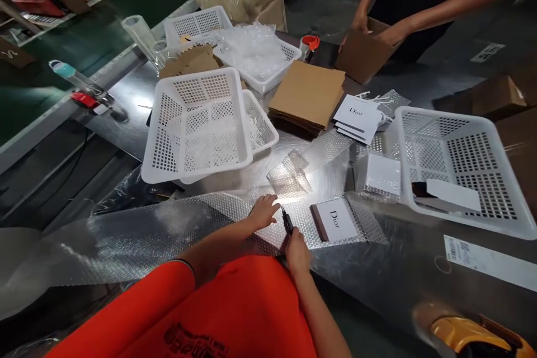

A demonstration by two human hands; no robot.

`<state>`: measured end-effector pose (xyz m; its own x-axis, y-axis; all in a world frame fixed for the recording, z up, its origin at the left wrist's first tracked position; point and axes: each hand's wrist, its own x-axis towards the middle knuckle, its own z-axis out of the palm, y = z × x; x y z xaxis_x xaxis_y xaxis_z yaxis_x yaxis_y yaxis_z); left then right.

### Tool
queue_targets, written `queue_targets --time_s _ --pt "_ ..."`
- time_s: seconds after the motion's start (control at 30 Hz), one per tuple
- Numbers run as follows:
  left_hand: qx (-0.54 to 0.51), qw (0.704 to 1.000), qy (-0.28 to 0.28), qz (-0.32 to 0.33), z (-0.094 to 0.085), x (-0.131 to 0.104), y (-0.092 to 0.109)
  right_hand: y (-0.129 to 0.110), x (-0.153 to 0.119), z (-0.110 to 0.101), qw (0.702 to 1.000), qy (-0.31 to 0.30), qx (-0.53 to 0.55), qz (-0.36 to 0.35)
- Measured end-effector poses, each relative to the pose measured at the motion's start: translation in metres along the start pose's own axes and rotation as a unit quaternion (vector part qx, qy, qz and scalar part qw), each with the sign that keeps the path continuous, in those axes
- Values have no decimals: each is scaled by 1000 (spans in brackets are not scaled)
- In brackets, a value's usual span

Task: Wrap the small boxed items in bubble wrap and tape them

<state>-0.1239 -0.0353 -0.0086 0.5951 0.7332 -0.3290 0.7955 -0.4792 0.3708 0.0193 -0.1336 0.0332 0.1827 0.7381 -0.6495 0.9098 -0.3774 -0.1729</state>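
Observation:
A long sheet of bubble wrap (168, 226) stretches across the metal table in front of me. My left hand (264, 212) lies on it, fingers spread, holding nothing. In my right hand (297, 249) is a black utility knife (287, 220), its tip pointing away from me, close to my left fingertips. Right of the knife, a white box marked Dior (339, 219) with a brown side rests on the bubble wrap. A small loose piece of bubble wrap (289, 172) lies just beyond my hands.
White baskets (197, 165) stand ahead on the left, another basket (465, 221) on the right. Brown cardboard (308, 92) and white Dior bags (356, 114) are stacked between them. Across the table a co-worker's hands (392, 33) hold a brown box (361, 59). A tape dispenser (84, 99) sits far left.

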Motion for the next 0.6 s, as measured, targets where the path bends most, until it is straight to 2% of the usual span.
queue_targets --time_s 0.2,0.33,0.4,0.5,0.57,0.6 --pt "19 1000 13 8 6 0 -3 -4 4 0 1000 -7 -12 5" --pt "27 999 8 20 2 -2 -5 -11 6 -3 1000 -14 -20 8" --pt "29 999 5 21 0 -3 -6 -8 2 -3 1000 -18 -20 8" --pt "34 999 5 15 -3 -4 -6 26 -23 10 999 -34 -21 7" --pt "35 999 5 5 -4 -4 -5 69 -53 28 998 -52 -17 4" --pt "34 999 5 0 -5 -5 -4 95 -69 38 998 -63 -16 26"
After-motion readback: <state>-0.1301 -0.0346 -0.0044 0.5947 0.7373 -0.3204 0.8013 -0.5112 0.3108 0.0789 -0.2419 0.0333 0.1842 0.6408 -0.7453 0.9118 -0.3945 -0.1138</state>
